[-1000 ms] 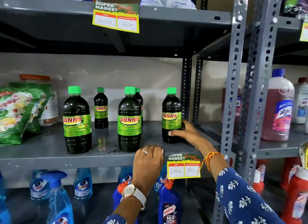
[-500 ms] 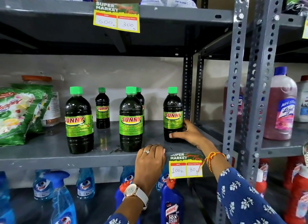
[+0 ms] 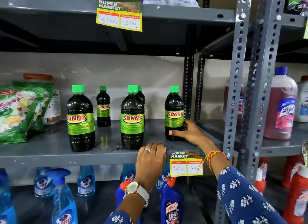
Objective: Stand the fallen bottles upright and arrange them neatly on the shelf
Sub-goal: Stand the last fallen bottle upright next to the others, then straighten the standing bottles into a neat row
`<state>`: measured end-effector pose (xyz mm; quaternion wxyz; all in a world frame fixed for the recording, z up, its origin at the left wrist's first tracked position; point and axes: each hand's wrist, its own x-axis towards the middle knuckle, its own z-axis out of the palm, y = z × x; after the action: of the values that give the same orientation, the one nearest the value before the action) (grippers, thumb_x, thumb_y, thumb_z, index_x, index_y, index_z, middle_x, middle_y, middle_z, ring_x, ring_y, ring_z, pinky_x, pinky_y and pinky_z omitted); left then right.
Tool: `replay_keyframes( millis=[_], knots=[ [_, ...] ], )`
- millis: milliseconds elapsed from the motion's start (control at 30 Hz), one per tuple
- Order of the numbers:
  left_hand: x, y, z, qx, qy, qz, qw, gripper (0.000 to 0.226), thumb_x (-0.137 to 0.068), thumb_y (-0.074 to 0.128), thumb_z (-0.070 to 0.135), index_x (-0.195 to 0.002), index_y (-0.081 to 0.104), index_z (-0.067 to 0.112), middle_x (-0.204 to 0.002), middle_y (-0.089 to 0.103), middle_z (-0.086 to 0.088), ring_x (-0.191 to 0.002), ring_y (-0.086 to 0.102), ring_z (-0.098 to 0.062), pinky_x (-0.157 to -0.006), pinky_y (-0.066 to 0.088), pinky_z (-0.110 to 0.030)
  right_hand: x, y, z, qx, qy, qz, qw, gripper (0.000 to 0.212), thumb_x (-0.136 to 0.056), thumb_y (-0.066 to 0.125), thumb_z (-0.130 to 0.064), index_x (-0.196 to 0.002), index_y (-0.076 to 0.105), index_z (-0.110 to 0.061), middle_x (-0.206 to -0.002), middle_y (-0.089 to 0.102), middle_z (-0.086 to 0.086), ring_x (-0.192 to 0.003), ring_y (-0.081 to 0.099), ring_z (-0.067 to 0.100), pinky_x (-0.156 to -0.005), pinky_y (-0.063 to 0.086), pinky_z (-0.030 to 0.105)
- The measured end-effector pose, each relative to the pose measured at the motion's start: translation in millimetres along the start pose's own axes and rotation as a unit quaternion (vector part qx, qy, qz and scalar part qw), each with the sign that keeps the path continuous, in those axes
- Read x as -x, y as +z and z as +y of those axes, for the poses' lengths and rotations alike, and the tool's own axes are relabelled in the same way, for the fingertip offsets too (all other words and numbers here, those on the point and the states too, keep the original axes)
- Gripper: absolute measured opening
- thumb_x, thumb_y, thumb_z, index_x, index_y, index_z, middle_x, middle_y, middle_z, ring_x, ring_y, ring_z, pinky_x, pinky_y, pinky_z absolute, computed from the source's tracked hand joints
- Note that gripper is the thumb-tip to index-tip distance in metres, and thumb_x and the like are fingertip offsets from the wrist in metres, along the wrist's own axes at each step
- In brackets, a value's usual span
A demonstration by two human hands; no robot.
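Grey steel shelf (image 3: 50, 155): five Sunny bottles upright. Green detergent pouch (image 3: 20, 110) at left hides most of an orange-lidded jar (image 3: 55, 105). Right hand (image 3: 189, 133) wraps rightmost Sunny bottle (image 3: 174, 113) at its base. Left hand (image 3: 152, 155), fingers curled, rests on shelf edge, holding nothing. Rear Sunny bottle (image 3: 141, 97) mostly hidden behind front one (image 3: 132, 117).

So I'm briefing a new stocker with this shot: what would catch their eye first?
Probably the dark Sunny bottles with green caps, all upright on the middle shelf. Then the right hand gripping the rightmost bottle, with the left hand resting on the shelf edge beside a yellow price tag.
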<state>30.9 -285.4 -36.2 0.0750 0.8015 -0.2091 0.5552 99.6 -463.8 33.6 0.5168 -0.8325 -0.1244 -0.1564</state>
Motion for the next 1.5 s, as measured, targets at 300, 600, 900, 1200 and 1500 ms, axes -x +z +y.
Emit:
replay_keyframes(
  millis=[300, 600, 900, 1200, 1500],
  knots=[
    [0, -3, 0, 0.013, 0.002, -0.003, 1.0, 0.016, -0.084, 0.053, 0.018, -0.08, 0.066, 0.009, -0.075, 0.069, -0.007, -0.066, 0.065, -0.024, -0.059, 0.049, -0.031, 16, -9, -9, -0.004, -0.007, -0.017, 1.0, 0.058, -0.057, 0.083, -0.031, -0.11, 0.061, -0.024, -0.106, 0.067, -0.004, -0.096, 0.061, 0.01, -0.079, 0.043, 0.023],
    [-2, -13, 4, 0.002, -0.012, -0.038, 0.999, 0.029, -0.086, 0.04, 0.02, -0.077, 0.065, 0.01, -0.069, 0.068, -0.005, -0.061, 0.064, -0.023, -0.056, 0.047, -0.029, 42, -14, -13, 0.007, -0.02, 0.009, 1.0, 0.032, -0.058, 0.082, -0.031, -0.08, 0.061, -0.04, -0.084, 0.067, -0.022, -0.077, 0.062, -0.008, -0.065, 0.043, 0.011],
    [-3, -18, 7, 0.011, -0.02, -0.064, 0.998, 0.013, -0.07, 0.077, 0.009, -0.077, 0.065, 0.008, -0.068, 0.067, -0.008, -0.06, 0.064, -0.026, -0.056, 0.049, -0.029, 44, -15, -12, 0.02, -0.037, 0.017, 0.999, 0.032, -0.057, 0.081, -0.034, -0.081, 0.061, -0.039, -0.084, 0.066, -0.022, -0.082, 0.061, -0.005, -0.068, 0.043, 0.015],
    [-2, -10, 5, -0.001, -0.017, -0.041, 0.999, 0.013, -0.07, 0.077, 0.01, -0.075, 0.065, 0.008, -0.067, 0.067, -0.008, -0.061, 0.064, -0.025, -0.055, 0.049, -0.03, 46, -15, -15, 0.013, -0.045, 0.019, 0.999, 0.032, -0.059, 0.082, -0.03, -0.078, 0.059, -0.041, -0.082, 0.065, -0.023, -0.08, 0.06, -0.006, -0.065, 0.041, 0.013],
    [-6, -39, -2, 0.163, -0.095, -0.076, 0.979, 0.018, -0.094, 0.051, 0.018, -0.099, 0.063, 0.006, -0.09, 0.068, -0.014, -0.08, 0.063, -0.03, -0.07, 0.049, -0.037, 61, -16, -28, -0.075, 0.012, 0.053, 0.996, 0.108, -0.061, 0.071, -0.056, -0.141, 0.009, -0.016, -0.142, 0.036, 0.014, -0.125, 0.042, 0.026, -0.103, 0.036, 0.042]
  ],
)
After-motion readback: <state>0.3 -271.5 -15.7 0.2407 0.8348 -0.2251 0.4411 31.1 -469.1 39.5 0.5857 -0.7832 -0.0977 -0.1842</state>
